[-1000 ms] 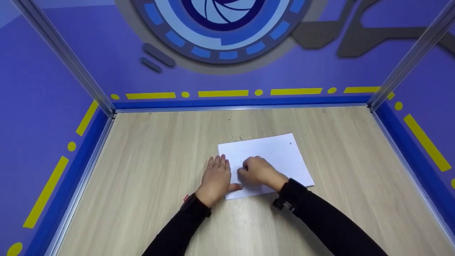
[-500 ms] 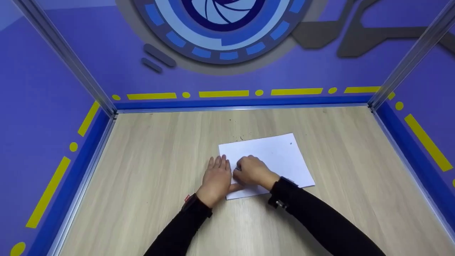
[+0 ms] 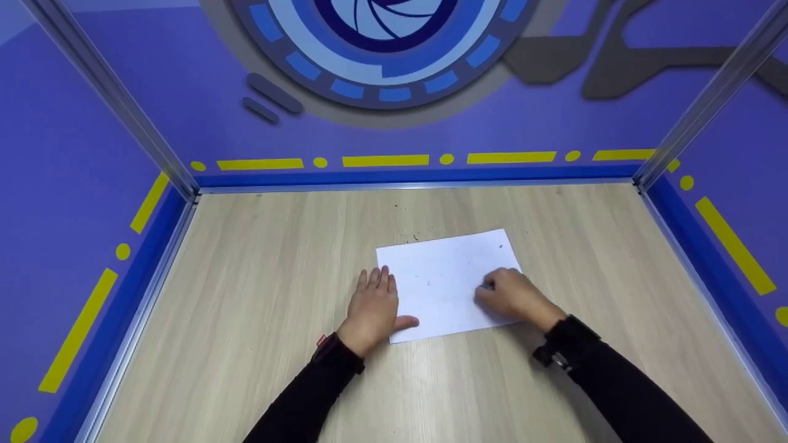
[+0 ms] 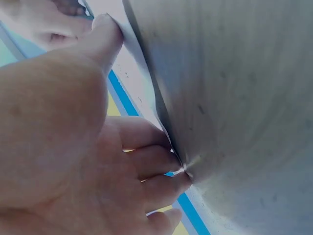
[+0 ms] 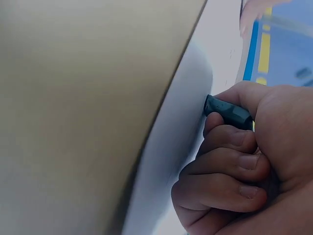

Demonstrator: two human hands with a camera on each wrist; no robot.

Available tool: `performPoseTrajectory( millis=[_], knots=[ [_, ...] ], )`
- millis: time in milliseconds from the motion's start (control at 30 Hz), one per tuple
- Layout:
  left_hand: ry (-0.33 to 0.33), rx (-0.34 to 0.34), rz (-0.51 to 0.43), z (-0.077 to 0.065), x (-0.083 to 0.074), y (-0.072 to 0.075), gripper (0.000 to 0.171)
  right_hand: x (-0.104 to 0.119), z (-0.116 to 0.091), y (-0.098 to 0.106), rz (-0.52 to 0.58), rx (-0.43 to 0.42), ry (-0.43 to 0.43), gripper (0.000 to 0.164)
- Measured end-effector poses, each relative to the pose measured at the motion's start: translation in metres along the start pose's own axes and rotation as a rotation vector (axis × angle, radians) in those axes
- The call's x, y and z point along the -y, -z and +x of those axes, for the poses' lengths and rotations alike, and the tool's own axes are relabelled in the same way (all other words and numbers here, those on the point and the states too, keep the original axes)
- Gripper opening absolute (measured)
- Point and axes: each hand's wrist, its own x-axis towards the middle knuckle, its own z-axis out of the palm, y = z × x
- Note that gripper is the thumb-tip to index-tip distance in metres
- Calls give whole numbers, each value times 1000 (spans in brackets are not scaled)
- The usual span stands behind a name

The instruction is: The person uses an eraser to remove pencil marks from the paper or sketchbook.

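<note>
A white sheet of paper [image 3: 449, 289] lies slightly turned on the wooden table. My left hand [image 3: 372, 311] rests flat at its left edge, fingers straight and thumb spread over the lower left corner. In the left wrist view, that thumb and the fingertips touch the sheet's edge. Near the paper's right side is my right hand [image 3: 511, 295], its fingers curled. The right wrist view shows it gripping a small dark green eraser [image 5: 227, 112] between thumb and index finger, one end against the paper. The curled fingers hide part of the eraser.
Small dark crumbs [image 3: 415, 237] lie just beyond the paper's far edge, with a few specks [image 3: 428, 283] on the sheet. Blue-purple panels [image 3: 394, 141] with metal frame posts wall the table [image 3: 277, 277] at the back and both sides.
My right hand has first moved slightly left, then swept right across the paper with the eraser, baring specks on the sheet. The left hand and the paper have stayed in place.
</note>
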Motion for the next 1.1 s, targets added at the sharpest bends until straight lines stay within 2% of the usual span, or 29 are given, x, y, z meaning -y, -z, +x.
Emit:
performPoseTrajectory(
  millis=[67,200,433,633,733,833,967,1100],
  knots=[
    [0,-3,-5,1,1,-1,116,-15,-5,9,-6,4,-35,27],
    [4,-4,-16,0,3,-2,116,-36,-11,22,-15,16,-90,27],
    [3,11,-38,-1,4,-1,116,-37,-13,24,-34,38,-120,33],
    [-17,13,-46,1,5,0,117,-26,-14,27,-121,68,-135,28],
    [-24,8,-48,1,5,0,119,-19,-12,24,-91,79,-110,28],
    [-18,8,-45,1,5,0,119,-9,-7,15,-13,88,-41,35],
    [-8,8,-41,0,4,2,119,16,0,0,49,119,80,44],
    [-14,-2,-40,0,1,2,119,50,8,-14,59,156,119,45]
  ],
)
